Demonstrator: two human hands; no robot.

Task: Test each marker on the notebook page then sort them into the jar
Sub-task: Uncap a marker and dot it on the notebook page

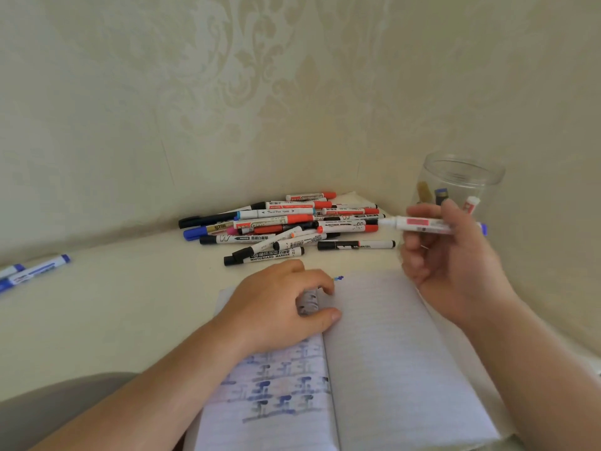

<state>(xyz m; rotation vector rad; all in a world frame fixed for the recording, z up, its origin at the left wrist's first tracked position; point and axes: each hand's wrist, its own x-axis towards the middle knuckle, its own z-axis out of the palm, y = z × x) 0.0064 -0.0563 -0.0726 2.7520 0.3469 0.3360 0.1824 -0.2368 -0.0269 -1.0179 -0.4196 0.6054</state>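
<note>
An open lined notebook (pixel 390 353) lies in front of me; its left page carries bleed-through ink marks, its right page is nearly blank. My left hand (pixel 279 304) presses down near the spine at the top of the left page. My right hand (pixel 455 255) is raised above the notebook's upper right corner and grips a white marker (pixel 419 224) with a red label, held level with its white tip pointing left. Behind that hand stands a clear plastic jar (pixel 461 183) with a few markers inside. A pile of markers (pixel 286 226) lies beyond the notebook.
Two blue-capped markers (pixel 29 271) lie apart at the table's far left. The cream table (pixel 130 304) meets a patterned wall corner right behind the pile and jar. A grey chair edge (pixel 48 405) shows at lower left.
</note>
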